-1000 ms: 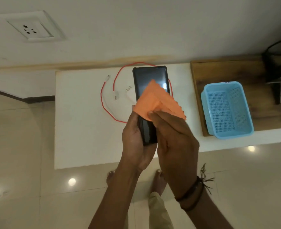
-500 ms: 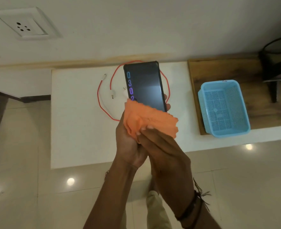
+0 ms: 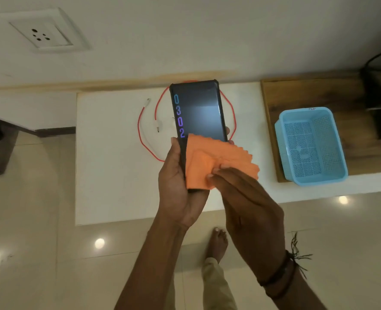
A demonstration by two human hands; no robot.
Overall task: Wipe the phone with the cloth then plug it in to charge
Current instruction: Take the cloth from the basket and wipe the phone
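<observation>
edges: white table point(image 3: 109, 166) butts the wall at the back; its front edge runs under the hands, with glossy tiled floor point(image 3: 39, 220) on the near side.
containers: light blue basket point(image 3: 310, 146) on a wooden board point(image 3: 308, 92) at the table's right end; only its mesh bottom shows inside.
materials: orange cloth point(image 3: 209, 159), soft, zigzag-edged; red cable point(image 3: 158, 126) looped on the table; wall socket point(image 3: 44, 34) up left.
hands: left hand point(image 3: 176, 186) grips the phone's lower half; right hand point(image 3: 247, 204) presses the cloth onto it with straight fingers.
phone: phone point(image 3: 198, 113), dark and glossy, screen lit, held above the cable.
</observation>
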